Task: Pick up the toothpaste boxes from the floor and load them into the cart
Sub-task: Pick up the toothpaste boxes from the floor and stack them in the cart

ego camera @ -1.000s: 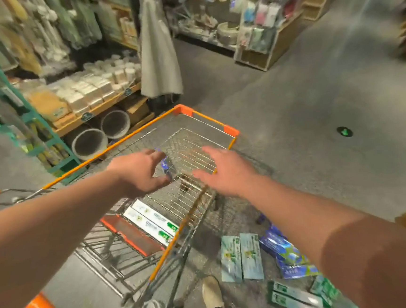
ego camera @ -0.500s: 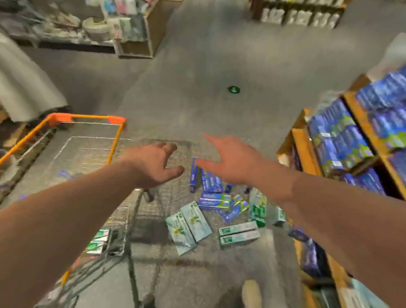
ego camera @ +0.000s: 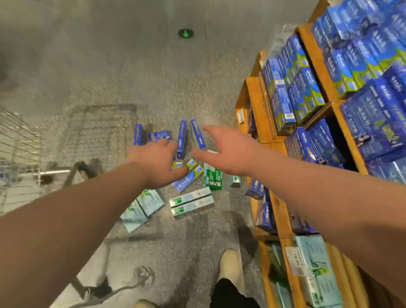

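Toothpaste boxes (ego camera: 191, 200) lie scattered on the floor (ego camera: 115, 63) beneath your left hand (ego camera: 156, 163) and right hand (ego camera: 226, 151), both spread wide and holding nothing, with the cart (ego camera: 11, 136) off beyond your left hand and stocked shelves (ego camera: 256, 100) beside your right.

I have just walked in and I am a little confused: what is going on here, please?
A person stands over toothpaste boxes scattered on the floor, next to a wooden shelf full of blue packs. Both bare arms are stretched out: the left grip and the right grip hover open above the boxes and hold nothing. The wire cart stands to the person's left. No box is lifted at this moment.
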The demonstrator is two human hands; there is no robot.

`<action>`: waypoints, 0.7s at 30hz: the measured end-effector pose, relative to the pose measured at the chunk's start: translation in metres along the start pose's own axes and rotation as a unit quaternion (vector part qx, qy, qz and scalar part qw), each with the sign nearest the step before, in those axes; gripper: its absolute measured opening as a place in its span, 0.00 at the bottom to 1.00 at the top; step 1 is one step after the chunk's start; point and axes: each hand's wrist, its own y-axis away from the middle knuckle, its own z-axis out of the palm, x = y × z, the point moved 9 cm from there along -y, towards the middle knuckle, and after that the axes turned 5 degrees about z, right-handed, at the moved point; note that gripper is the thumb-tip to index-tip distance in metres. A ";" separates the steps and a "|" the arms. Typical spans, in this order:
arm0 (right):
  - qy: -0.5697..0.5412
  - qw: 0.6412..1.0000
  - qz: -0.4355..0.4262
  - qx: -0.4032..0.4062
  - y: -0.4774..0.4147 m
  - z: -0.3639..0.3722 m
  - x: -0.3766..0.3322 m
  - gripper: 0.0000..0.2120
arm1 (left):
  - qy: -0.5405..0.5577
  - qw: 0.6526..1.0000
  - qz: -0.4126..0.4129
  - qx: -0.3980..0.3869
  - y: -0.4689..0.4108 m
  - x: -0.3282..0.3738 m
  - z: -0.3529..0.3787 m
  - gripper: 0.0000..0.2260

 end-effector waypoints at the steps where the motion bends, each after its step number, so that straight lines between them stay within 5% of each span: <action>1: -0.002 1.000 -0.003 -0.012 -0.009 0.013 0.014 0.41 | 0.009 1.000 -0.010 -0.006 -0.013 0.005 0.016 0.35; 18: -0.031 0.994 0.009 -0.109 -0.165 0.319 0.161 0.37 | 0.045 0.995 -0.006 -0.093 -0.202 -0.016 0.335 0.38; 21: -0.030 0.991 0.022 -0.132 -0.193 0.386 0.183 0.42 | 0.056 0.993 0.001 -0.100 -0.227 -0.020 0.390 0.38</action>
